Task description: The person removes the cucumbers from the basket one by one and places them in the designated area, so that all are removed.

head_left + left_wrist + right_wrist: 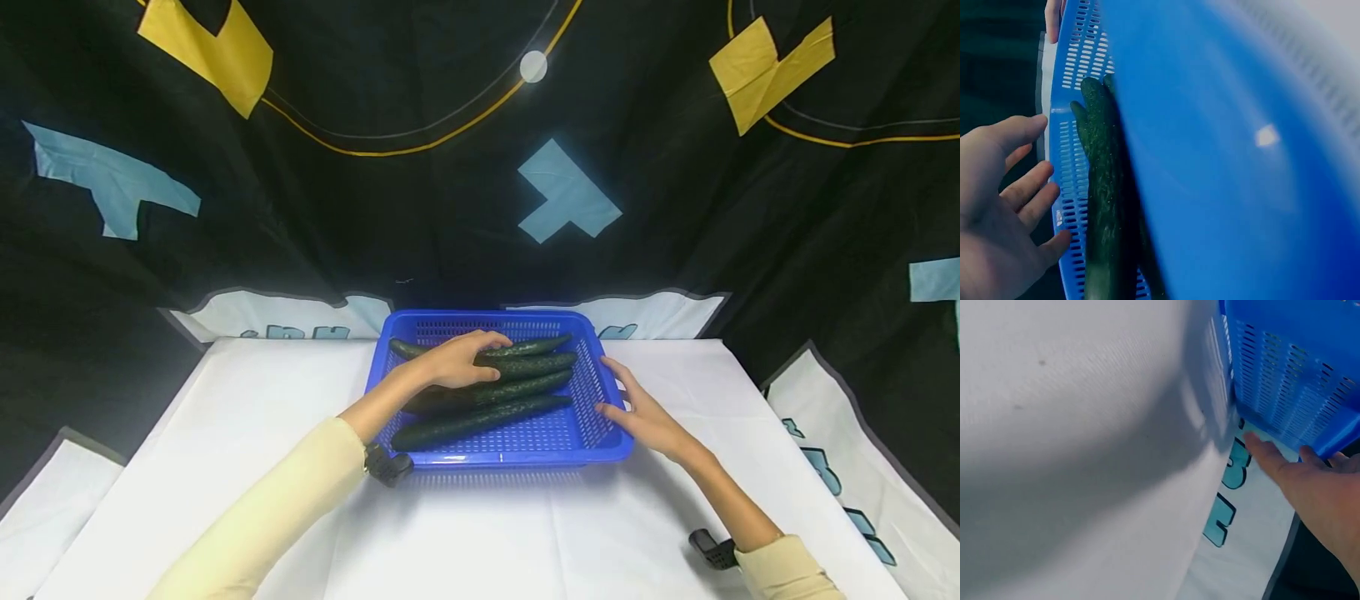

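4 cucumbers [483, 422] lie in the basket [498, 457], centre frame. The left hand [459, 361], half open and empty, hovers over them; the right hand [651, 422], fingers spread, touches the basket. Likely arranging; next needs a gentle grasp.

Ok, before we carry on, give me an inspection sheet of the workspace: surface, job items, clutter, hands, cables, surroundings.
Surface: white-covered table, faintly creased; two small dark specks in the right wrist view.
Job items: blue perforated basket on the table, with at least four cucumbers lying lengthwise inside.
Clutter: nothing seen.
Left hand: over the cucumbers, fingers spread; contact unclear.
Right hand: at the basket's right rim; cannot tell whether it grips.
Wrists: a black device on the left, another on the right.
Cables: nothing seen; the backdrop's yellow curves look printed.
Surroundings: dark backdrop behind the table, with yellow and pale-blue shapes.
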